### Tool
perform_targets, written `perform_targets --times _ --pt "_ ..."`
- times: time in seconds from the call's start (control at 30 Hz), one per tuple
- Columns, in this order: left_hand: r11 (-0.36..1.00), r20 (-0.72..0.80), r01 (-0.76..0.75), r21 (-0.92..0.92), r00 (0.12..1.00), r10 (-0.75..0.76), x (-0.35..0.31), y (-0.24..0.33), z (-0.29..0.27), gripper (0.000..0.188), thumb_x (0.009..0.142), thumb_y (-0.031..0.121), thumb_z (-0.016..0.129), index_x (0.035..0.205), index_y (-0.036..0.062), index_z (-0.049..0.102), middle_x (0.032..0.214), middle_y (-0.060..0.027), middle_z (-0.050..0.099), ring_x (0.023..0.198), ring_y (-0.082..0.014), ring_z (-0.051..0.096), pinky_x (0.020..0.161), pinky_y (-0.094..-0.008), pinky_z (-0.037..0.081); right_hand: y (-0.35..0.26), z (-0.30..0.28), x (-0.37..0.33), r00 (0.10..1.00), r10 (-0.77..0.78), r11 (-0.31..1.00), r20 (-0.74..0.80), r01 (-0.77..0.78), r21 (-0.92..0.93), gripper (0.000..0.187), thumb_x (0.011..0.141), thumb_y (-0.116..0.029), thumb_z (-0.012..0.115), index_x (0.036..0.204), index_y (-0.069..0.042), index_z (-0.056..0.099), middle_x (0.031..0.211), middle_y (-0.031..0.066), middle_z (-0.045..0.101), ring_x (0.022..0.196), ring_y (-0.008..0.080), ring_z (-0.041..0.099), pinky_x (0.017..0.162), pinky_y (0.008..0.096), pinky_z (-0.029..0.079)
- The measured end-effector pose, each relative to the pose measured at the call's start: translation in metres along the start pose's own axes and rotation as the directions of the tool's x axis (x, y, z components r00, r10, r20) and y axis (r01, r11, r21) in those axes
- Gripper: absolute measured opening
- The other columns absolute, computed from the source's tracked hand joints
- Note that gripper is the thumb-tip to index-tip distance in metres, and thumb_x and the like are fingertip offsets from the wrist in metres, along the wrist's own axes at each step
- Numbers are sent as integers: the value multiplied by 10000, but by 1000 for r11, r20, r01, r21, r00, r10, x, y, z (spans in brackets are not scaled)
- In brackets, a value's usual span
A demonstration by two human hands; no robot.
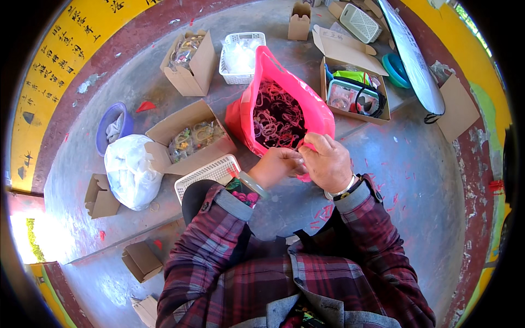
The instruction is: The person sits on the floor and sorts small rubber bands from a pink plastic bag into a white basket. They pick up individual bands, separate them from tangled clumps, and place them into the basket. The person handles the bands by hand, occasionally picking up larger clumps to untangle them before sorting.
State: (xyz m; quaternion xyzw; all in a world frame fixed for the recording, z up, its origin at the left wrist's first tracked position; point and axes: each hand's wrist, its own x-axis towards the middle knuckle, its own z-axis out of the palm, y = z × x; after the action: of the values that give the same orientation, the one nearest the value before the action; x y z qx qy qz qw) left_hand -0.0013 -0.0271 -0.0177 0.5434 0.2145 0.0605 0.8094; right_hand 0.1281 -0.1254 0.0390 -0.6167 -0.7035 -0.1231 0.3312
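A bright pink bag (320, 112) stands open in front of me, filled with many tangled pink and dark loops (278, 112) of thin cord. At its near rim my left hand (278, 166) is closed, thumb and fingertips pressed together. My right hand (328, 165) is closed beside it, the fingers curled in a pinch. The fingertips of both hands almost meet. Whatever lies between them is small and mostly hidden; a bit of pink shows just under the fingers. Beneath my left wrist is a white plastic basket (208, 174).
Left of the bag are a cardboard box (210, 147) of small bagged items, a stuffed white plastic bag (133, 172) and a purple basin (127, 127). Farther off stand another carton (199, 68), a white basket (238, 79) and an open box (358, 112). Pink scraps dot the floor.
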Motion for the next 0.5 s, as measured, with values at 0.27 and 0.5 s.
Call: perform_targets --times 0.27,0.5 --pt "977 13 67 -200 998 -66 -6 6 3 170 858 161 560 918 16 626 827 -42 632 737 -121 602 676 -255 478 2 11 -8 992 -75 997 98 77 -21 132 673 -96 591 792 -44 565 797 53 539 604 226 562 521 335 469" --pt "965 -39 -25 261 999 36 -2 -10 -8 157 869 101 532 950 6 627 842 -42 640 760 -116 606 712 -256 484 4 11 -3 973 146 917 176 -200 344 52 752 -58 587 802 -44 588 739 96 561 620 281 581 531 360 464"
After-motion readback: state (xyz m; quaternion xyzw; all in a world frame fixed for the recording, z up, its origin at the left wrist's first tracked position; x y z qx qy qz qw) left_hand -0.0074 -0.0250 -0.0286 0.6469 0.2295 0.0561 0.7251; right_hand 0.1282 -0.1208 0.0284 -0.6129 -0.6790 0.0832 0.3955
